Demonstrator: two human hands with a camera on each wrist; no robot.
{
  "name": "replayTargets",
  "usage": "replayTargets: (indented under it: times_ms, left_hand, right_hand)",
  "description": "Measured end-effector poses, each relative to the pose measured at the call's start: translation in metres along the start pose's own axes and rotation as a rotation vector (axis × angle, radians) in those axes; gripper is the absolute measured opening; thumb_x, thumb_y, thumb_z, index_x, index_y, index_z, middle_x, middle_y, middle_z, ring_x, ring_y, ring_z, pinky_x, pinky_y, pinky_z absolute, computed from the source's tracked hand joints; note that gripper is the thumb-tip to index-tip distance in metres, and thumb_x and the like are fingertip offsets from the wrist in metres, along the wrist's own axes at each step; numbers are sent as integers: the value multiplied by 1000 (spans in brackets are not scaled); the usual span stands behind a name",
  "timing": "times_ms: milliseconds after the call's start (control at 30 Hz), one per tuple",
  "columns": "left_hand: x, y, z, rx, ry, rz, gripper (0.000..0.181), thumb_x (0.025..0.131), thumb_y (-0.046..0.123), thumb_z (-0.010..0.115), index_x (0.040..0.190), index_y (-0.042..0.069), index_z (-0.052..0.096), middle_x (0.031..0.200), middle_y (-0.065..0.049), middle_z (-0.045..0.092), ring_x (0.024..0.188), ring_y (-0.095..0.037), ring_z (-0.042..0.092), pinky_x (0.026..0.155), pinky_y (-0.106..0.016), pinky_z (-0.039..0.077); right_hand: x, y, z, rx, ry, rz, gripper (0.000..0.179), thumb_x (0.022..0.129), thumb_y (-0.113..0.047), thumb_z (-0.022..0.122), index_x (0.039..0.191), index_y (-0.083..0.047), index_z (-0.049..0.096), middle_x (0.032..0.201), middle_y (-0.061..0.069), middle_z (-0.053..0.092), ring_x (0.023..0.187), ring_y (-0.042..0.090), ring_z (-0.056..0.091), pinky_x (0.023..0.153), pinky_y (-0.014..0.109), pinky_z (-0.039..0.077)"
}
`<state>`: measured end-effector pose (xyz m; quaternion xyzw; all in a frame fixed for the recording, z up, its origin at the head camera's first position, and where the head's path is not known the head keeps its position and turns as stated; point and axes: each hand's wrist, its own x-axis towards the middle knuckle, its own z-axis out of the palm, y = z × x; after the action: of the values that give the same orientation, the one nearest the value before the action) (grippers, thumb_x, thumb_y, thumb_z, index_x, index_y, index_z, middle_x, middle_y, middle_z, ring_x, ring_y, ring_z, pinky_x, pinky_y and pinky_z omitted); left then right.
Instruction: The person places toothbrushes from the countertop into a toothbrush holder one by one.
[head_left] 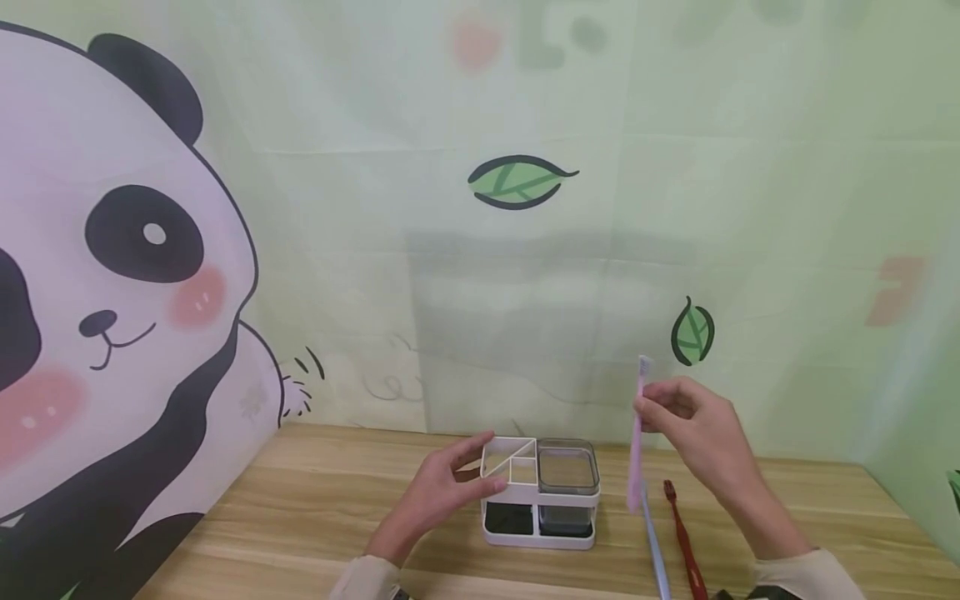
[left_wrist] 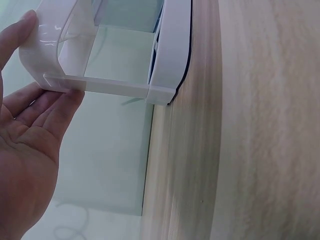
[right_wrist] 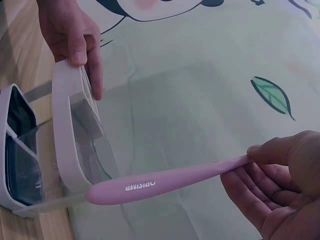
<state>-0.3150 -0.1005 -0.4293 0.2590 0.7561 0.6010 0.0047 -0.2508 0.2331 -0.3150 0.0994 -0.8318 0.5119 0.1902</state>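
A white toothbrush holder point(head_left: 555, 500) stands on the table, its upper frame split into slanted and square slots on the left. A clear cup point(head_left: 568, 490) sits in its right half. My left hand point(head_left: 441, 490) grips the upper frame at the left end, thumb in front and fingers behind, as the left wrist view point(left_wrist: 37, 140) also shows. Right of the holder, my right hand point(head_left: 703, 425) pinches a pink toothbrush point(head_left: 635, 462) near its neck. The brush is held upright, bristles up, its lettered handle point(right_wrist: 150, 187) hanging down clear of the table.
A blue toothbrush point(head_left: 656, 546) and a dark red toothbrush point(head_left: 684, 537) lie on the wooden table point(head_left: 300, 517) right of the holder, below the right hand. Behind the table hangs a pale green cloth point(head_left: 337, 208) printed with a panda and leaves.
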Motion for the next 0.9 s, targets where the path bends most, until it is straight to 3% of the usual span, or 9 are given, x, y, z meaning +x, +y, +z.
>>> replayTargets:
  times_ms: [900]
  left_hand:
    - [-1, 0, -1, 12, -3, -3, 73, 94, 22, 85, 154, -1, 52, 151, -30, 53, 132, -48, 59, 101, -40, 57]
  right_hand:
    - [19, -27, 49, 145, -3, -85, 24, 103, -13, 73, 118, 6, 68, 110, 20, 75, 91, 17, 76, 85, 22, 62]
